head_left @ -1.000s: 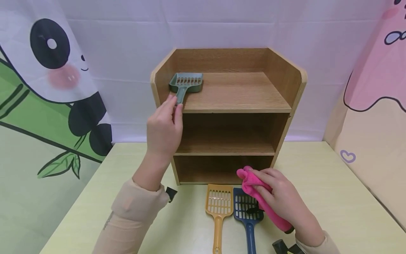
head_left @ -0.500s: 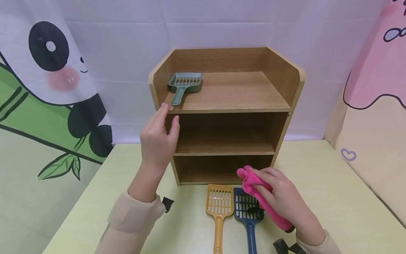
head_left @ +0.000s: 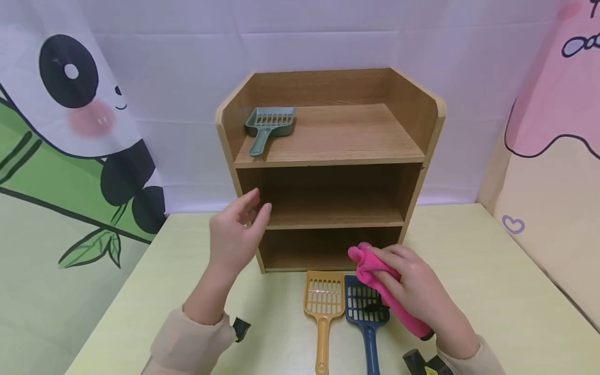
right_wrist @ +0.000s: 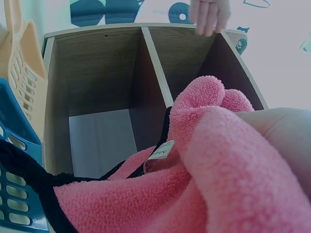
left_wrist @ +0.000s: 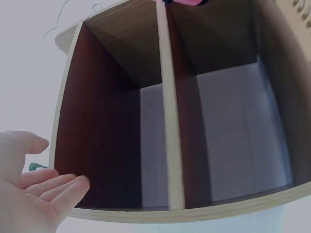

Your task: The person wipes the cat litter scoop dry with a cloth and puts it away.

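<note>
On the left of the top board of a wooden shelf [head_left: 347,136] lies a grey-green litter scoop [head_left: 260,141], its handle towards the front edge. My left hand [head_left: 234,237] is in the air before the shelf's left side, below that scoop, fingers loosely bent and holding nothing. My right hand [head_left: 417,284] grips a bunched pink cloth [head_left: 370,268] over the table. In the right wrist view the cloth [right_wrist: 194,160] shows a black edging and a small white tag. Under the cloth, a blue litter scoop [head_left: 367,317] is partly covered. Beside it lies a yellow litter scoop [head_left: 323,312].
The shelf has a middle compartment [head_left: 328,195] and a bottom compartment [head_left: 319,252], both facing me. It stands at the back of a pale table [head_left: 478,281], before a lilac curtain [head_left: 319,41] with cartoon prints at both sides.
My left hand has let go of the grey-green scoop's handle and moved down and away from the top board. The scoop stays there. My right hand keeps its grip on the pink cloth.
</note>
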### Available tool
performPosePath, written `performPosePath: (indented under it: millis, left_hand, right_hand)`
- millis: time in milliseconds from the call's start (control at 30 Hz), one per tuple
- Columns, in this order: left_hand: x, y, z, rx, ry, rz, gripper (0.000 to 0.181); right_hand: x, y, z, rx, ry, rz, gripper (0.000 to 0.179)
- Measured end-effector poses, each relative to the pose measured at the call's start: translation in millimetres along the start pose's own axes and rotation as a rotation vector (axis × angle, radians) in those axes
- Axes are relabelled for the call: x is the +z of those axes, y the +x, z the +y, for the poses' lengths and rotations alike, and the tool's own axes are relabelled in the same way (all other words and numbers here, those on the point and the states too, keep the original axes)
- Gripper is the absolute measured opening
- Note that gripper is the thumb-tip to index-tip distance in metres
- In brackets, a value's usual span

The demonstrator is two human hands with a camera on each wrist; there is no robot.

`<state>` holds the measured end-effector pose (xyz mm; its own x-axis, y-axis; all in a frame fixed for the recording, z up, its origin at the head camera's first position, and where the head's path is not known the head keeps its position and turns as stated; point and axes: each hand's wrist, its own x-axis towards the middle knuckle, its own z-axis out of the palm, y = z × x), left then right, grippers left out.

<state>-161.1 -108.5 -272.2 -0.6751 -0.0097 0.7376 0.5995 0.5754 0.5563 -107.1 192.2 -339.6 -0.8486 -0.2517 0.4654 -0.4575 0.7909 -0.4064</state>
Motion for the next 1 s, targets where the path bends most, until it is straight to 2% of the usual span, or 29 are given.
performPosePath:
  millis: [133,233,500,733,1000]
  left_hand:
    - [-0.4,-11.1,-5.0,-0.246,-0.119,-0.162,0.035]
    - [0.6,-19.3,-11.8,-0.366,-0.171,-0.256,0.036]
    - [9.5,-41.3,-23.7,-0.536,-0.278,-0.393,0.036]
    - [23.3,-69.4,-29.6,-0.671,-0.369,-0.499,0.035]
    - [34.7,-99.1,-38.2,-0.761,-0.457,-0.646,0.047]
  right_hand:
    - [-1.0,0.9,-1.8,-0.003,0.014,0.006,0.045]
    - [-1.6,1.1,-2.5,-0.006,0.019,0.011,0.045]
    - [-2.3,1.2,-3.4,-0.001,0.014,0.010,0.045]
    - [-3.1,1.3,-4.9,0.037,0.016,-0.008,0.045]
    - [-3.4,1.0,-2.2,0.017,-0.002,0.013,0.047]
